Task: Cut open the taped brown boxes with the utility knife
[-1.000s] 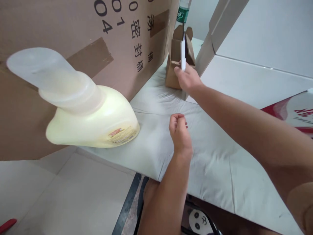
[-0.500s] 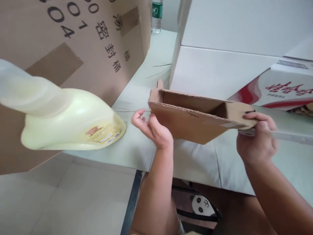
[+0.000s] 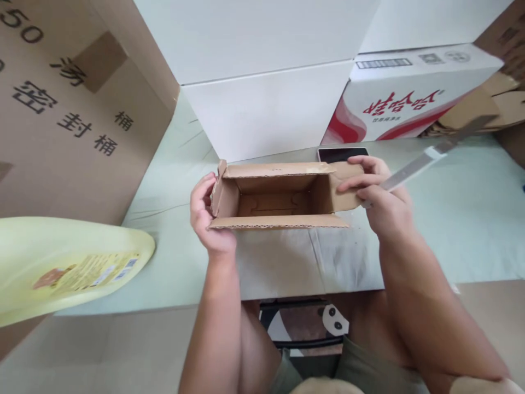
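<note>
Under everything, a pale green cloth (image 3: pixel 172 273), thin and creased. At left, a big brown carton (image 3: pixel 137 71), flat-sided, taped and printed in black. Along the back, smooth white boxes (image 3: pixel 266 109), then a glossy red-and-white carton (image 3: pixel 394 104). Near left, a rounded yellow plastic bottle (image 3: pixel 74 268), partly out of view. Centrally, between both hands, a narrow corrugated small box (image 3: pixel 279 221), mouth up and hollow, with rough fluted flap edges; whether resting or lifted, impossible to tell. At its left end, the left hand (image 3: pixel 211 219), fingers curled snugly around the cardboard. At the other end, the right hand (image 3: pixel 388 205), fingers partly spread over the splayed flap, with a slim white-handled knife (image 3: pixel 414 168) gripped too, blade angled up and away from the box. Just behind, a flat dark phone (image 3: pixel 344 154).

Between bottle and left hand, bare cloth; right of the right hand, a wider stretch. Toward the body, the table edge near.
</note>
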`<state>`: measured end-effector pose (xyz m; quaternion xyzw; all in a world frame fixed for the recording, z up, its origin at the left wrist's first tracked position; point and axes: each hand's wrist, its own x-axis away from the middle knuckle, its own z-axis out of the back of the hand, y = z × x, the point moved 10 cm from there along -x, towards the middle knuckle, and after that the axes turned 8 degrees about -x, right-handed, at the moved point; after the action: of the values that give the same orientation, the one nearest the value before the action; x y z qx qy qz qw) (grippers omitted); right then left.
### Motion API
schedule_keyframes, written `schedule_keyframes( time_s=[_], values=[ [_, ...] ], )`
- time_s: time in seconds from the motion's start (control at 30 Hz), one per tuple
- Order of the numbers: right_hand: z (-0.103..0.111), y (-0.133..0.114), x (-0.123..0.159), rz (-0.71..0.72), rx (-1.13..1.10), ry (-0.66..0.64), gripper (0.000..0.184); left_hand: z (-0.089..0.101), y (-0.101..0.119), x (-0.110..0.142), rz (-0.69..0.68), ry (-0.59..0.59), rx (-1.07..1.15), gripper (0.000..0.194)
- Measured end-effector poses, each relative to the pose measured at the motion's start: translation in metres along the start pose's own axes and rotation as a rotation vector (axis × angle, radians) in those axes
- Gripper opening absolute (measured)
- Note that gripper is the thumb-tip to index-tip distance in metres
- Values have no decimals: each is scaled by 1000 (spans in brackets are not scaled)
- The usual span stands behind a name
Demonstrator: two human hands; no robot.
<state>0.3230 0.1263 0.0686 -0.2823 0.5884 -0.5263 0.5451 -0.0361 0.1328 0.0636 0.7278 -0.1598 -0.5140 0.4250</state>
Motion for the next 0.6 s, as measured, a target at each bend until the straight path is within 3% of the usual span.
schedule_keyframes(
  time_s=[0.17,0.33,0.5,0.6],
  values=[
    [1,-17,-2,-94,121,-143,25,7,12,4,-45,51,-75,49],
    [-10,-43,4,60,91,-305,30,5,27,11,-81,36,-77,50],
    [-9,-43,7,42,-91,-228,57,2,29,18,-50,3,34,47],
    [-17,-37,12,-1,-302,-221,54,-8,22,23,-17,-103,0,53]
  ],
)
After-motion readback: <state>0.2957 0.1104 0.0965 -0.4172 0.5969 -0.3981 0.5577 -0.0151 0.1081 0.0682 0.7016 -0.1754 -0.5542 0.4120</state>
